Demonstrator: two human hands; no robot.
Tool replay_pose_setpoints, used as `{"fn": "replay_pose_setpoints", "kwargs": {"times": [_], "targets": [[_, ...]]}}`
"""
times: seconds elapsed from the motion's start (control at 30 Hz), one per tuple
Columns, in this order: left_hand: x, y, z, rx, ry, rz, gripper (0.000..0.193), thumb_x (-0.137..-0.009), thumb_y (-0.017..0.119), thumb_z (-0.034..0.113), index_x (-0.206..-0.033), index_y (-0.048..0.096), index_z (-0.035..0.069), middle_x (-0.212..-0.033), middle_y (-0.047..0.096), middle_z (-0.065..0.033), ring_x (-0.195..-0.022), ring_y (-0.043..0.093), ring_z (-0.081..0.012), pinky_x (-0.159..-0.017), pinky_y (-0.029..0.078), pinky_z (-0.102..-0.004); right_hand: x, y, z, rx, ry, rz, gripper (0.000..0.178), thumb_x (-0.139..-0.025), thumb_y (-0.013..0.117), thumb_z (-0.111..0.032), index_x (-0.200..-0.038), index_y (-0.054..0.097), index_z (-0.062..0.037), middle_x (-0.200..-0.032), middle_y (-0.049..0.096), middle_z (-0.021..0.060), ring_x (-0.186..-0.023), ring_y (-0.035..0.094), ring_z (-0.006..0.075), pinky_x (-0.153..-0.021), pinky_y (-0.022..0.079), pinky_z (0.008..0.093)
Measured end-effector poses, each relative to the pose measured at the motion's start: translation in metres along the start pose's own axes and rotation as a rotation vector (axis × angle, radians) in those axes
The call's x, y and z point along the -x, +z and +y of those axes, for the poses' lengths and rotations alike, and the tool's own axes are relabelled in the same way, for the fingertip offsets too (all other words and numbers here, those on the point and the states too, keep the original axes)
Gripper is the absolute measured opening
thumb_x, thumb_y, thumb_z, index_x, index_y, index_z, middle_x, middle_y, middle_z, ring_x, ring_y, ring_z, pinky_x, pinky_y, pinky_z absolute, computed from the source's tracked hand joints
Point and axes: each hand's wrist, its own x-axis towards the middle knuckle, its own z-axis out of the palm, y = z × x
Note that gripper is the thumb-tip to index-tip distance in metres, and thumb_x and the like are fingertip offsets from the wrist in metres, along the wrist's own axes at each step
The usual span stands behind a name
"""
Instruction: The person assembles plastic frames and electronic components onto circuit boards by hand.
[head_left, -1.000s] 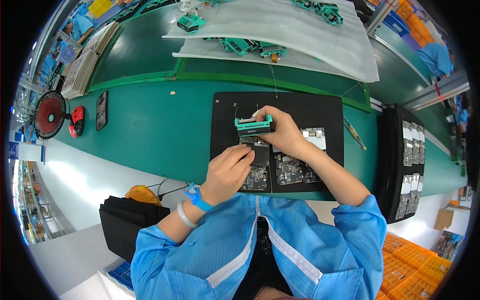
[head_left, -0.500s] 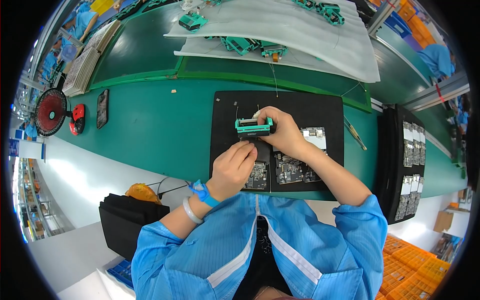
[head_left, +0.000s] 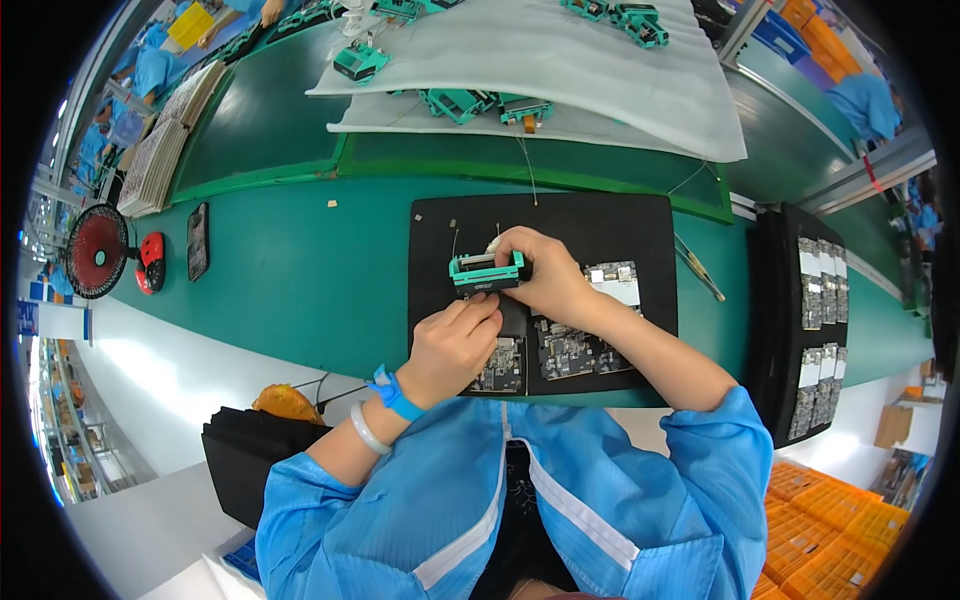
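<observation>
from afar i see the right hand (head_left: 545, 280) gripping the green-framed module (head_left: 487, 271) at ten o'clock from the centre of the black mat (head_left: 642, 228). the left hand (head_left: 452, 345), at eight, bunches its fingertips by the module's near edge; i cannot tell whether they hold anything. a slack right grip could drop the module onto the circuit board (head_left: 505, 366) at seven, and pressing blind could bend something.

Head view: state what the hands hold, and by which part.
The right hand holds the green-and-black module by its right end. The left hand is at the module's near edge; whether it grips anything cannot be told.
</observation>
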Motion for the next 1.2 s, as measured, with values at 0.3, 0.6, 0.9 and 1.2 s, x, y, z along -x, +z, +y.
{"fn": "replay_pose_setpoints", "kwargs": {"times": [0.3,0.6,0.9,1.2], "targets": [[-0.003,-0.003,0.002,-0.019,0.013,-0.081,0.021,-0.070,0.072,0.002,-0.090,0.067,0.000,-0.100,0.070,-0.0106,-0.089,0.068,-0.0236,-0.075,0.058,-0.0334,0.002,0.002,0.005,-0.008,-0.023,0.012,0.027,-0.071,0.076,0.006,-0.084,0.055,-0.0040,-0.095,0.060,0.0074,-0.085,0.061,0.0218,-0.075,0.049,0.0317],[-0.002,-0.002,-0.002,-0.023,0.016,-0.073,0.023,-0.069,0.073,0.004,-0.091,0.068,0.001,-0.103,0.070,-0.0111,-0.087,0.067,-0.0245,-0.075,0.058,-0.0342,-0.041,-0.068,-0.034,0.258,0.158,-0.149,0.079,-0.067,0.091,-0.029,-0.135,0.058,-0.0064,-0.123,0.065,0.0162,-0.106,0.067,0.0206,-0.083,0.057,0.0339],[-0.004,-0.007,0.006,-0.019,-0.005,-0.076,0.024,-0.069,0.074,0.005,-0.092,0.068,0.002,-0.106,0.071,-0.0122,-0.088,0.068,-0.0254,-0.075,0.058,-0.0345,-0.132,-0.078,0.049,1.249,-0.448,0.359,0.009,-0.074,0.063,-0.009,-0.081,0.068,-0.0079,-0.087,0.060,0.0052,-0.097,0.054,0.0258,-0.091,0.041,0.0430],[-0.006,-0.009,0.009,0.001,-0.004,-0.031,0.021,-0.071,0.074,0.002,-0.091,0.069,0.001,-0.105,0.073,-0.0121,-0.090,0.069,-0.0268,-0.076,0.058,-0.0350,-0.107,-0.091,0.027,1.047,-0.468,0.359,0.013,-0.074,0.068,-0.007,-0.087,0.067,-0.0083,-0.092,0.064,0.0045,-0.103,0.056,0.0257,-0.093,0.039,0.0437]]}}
